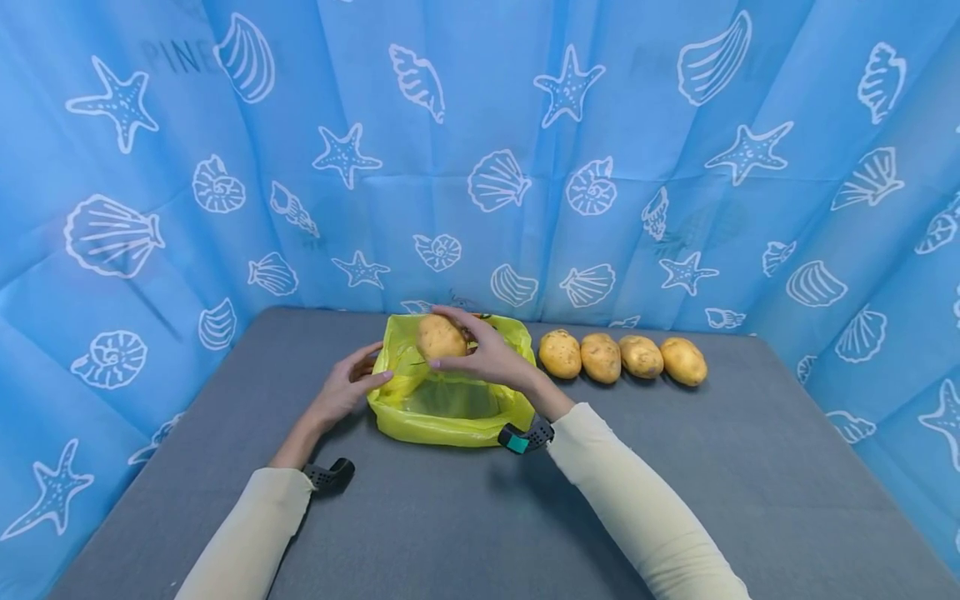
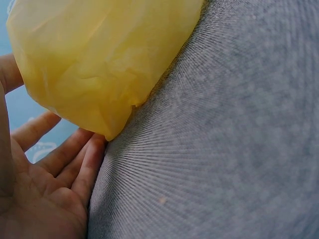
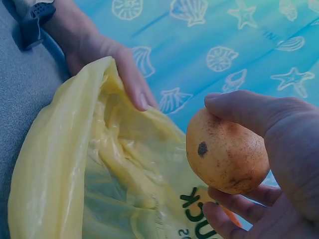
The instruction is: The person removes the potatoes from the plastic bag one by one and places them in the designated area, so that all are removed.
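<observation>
My right hand (image 1: 491, 354) grips a potato (image 1: 440, 337) between thumb and fingers, above the opening of a yellow plastic bag (image 1: 450, 429). Close up in the right wrist view, the held potato (image 3: 227, 152) has a dark spot on its skin. At the bag's left side is my left hand (image 1: 347, 390), its fingers fairly straight against the outside and its thumb by the rim. The left wrist view shows the left fingers (image 2: 82, 162) spread at the lower edge of the bag (image 2: 104, 64). The bag's mouth is spread wide.
Several potatoes (image 1: 600, 358) lie in a row to the right of the bag on the grey tabletop (image 1: 420, 525). A blue curtain (image 1: 480, 125) with white shell and starfish prints hangs behind and beside the table.
</observation>
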`<act>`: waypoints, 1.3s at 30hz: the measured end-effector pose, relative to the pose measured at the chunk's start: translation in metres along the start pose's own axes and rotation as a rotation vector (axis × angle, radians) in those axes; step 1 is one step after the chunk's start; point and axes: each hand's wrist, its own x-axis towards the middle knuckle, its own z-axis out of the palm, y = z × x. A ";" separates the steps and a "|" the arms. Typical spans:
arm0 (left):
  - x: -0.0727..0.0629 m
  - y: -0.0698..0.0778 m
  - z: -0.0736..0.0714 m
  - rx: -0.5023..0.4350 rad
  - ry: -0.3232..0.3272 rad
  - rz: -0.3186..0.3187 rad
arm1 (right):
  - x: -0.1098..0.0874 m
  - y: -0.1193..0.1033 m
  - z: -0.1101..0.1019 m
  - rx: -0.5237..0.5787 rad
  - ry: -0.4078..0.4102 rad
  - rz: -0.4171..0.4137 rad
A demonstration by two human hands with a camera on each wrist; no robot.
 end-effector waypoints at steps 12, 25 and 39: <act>-0.002 0.000 0.001 0.012 0.007 -0.008 | -0.043 0.000 -0.032 0.069 0.075 0.032; -0.001 0.000 0.001 0.006 0.003 0.003 | -0.099 0.010 -0.082 0.060 0.196 0.079; -0.001 0.001 0.003 -0.002 0.002 0.008 | -0.165 0.018 -0.137 -0.106 0.345 0.165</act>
